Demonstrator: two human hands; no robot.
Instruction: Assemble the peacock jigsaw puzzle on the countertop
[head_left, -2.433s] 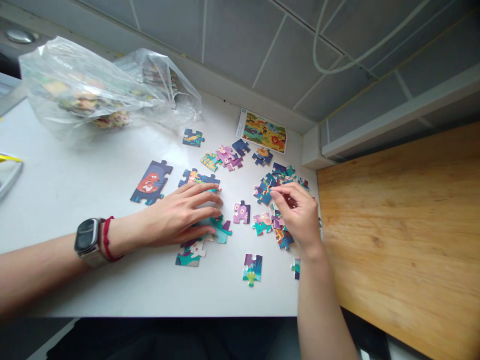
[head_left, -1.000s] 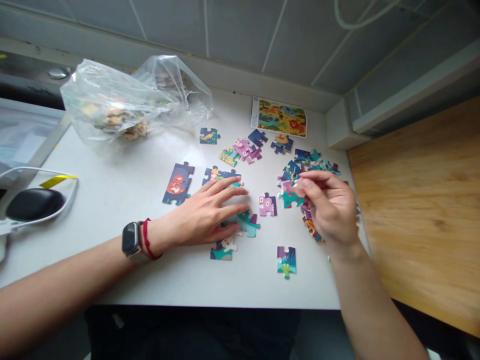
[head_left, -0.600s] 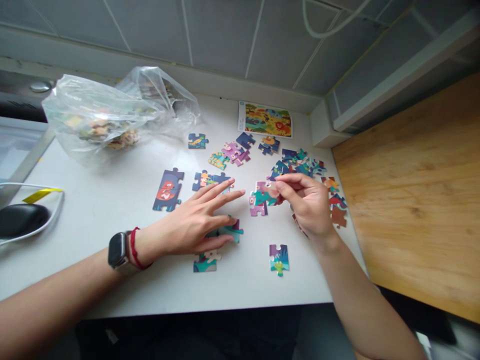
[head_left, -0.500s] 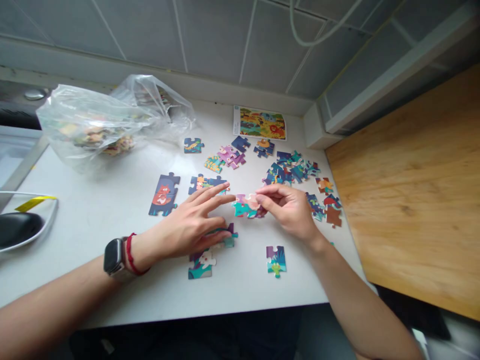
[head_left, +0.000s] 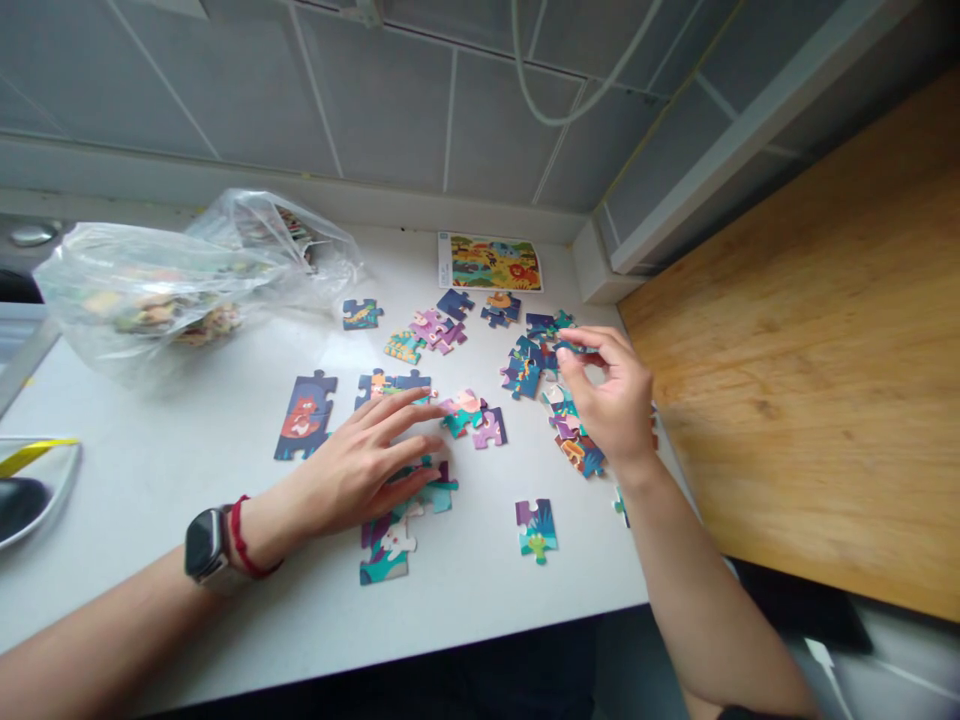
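My left hand (head_left: 364, 460) lies open, fingers spread, over joined puzzle pieces, partly covering a section with a white rabbit (head_left: 396, 538). Its fingertips are close to a pink and teal puzzle section (head_left: 472, 412). My right hand (head_left: 611, 395) is over the loose pile at the right, thumb and fingers closed on a dark blue puzzle piece (head_left: 579, 349); the fingers hide part of it. Under that hand lie several loose puzzle pieces (head_left: 574, 440). A fox section (head_left: 305, 415) lies left of my left hand, and a frog section (head_left: 536, 530) near the front edge.
A clear plastic bag of pieces (head_left: 187, 290) stands at the back left. A picture card (head_left: 491, 262) lies by the wall. A black mouse (head_left: 26, 512) is at the left, and a wooden panel (head_left: 795, 350) borders the right side.
My right hand has left the pink and teal section, which now rests on the table, and moved to the loose pile. My left hand stays spread. The view has shifted slightly.
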